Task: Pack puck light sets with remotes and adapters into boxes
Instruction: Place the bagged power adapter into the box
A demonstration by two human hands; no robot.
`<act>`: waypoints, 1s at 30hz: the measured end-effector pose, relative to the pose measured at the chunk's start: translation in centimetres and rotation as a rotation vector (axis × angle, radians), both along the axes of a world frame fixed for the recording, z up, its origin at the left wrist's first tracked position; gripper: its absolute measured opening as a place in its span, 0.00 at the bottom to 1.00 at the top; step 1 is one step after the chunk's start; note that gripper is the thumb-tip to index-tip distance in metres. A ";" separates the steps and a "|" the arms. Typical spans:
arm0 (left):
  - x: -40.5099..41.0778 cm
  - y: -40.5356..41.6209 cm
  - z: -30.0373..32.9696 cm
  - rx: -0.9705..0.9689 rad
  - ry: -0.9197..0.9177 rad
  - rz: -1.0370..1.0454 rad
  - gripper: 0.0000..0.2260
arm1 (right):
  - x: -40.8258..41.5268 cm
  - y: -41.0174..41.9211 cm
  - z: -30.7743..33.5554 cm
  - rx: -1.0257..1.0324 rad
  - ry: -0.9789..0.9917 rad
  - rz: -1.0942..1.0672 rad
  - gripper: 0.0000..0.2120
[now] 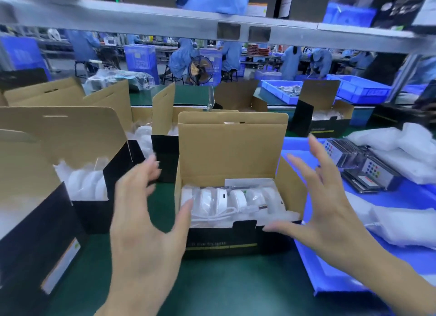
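Note:
An open black box (238, 241) with a brown cardboard lid (232, 148) standing upright sits in the middle on the green mat. Inside lie several white puck lights (226, 197) in clear bags, with a white cable (221, 215) on top. My left hand (144, 212) hovers at the box's left side, fingers spread, thumb over the left rim. My right hand (323, 200) hovers at the right side, fingers spread, thumb near the front right corner. Neither hand holds anything. A stack of remotes (368, 169) in clear sleeves lies on the blue tray to the right.
More open boxes (89, 188) with puck lights stand to the left and behind. White bagged parts (405, 221) lie on the blue tray (330, 275) at right. Blue bins (358, 89) stand at the back right. A grey shelf rail (165, 25) runs overhead. People in blue coats work behind.

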State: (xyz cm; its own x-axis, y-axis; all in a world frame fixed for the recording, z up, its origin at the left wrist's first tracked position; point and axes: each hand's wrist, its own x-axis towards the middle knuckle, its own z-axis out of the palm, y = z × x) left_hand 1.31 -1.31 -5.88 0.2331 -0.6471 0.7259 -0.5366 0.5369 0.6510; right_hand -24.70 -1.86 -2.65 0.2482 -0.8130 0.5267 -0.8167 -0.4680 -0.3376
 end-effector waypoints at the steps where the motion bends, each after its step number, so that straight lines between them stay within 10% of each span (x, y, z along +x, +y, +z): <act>1: -0.1 -0.2 0.0 0.115 0.065 -0.090 0.33 | 0.2 0.2 -0.1 0.131 -0.166 -0.007 0.50; 10: -3.3 -0.4 -0.3 0.243 0.129 -0.071 0.34 | 2.0 -0.1 -1.2 0.213 -0.492 0.018 0.25; 19: -4.7 -0.5 -0.7 0.243 0.366 -0.040 0.23 | 3.9 -1.3 -2.0 0.212 -0.656 -0.125 0.34; 26: -3.1 -1.2 -1.0 0.259 -0.068 -0.032 0.20 | 2.9 -1.3 -2.1 0.299 -0.479 -0.096 0.38; 30: -1.5 -1.0 -0.5 0.170 -0.353 -0.065 0.11 | 2.5 -0.9 -2.0 0.266 -0.136 -0.050 0.17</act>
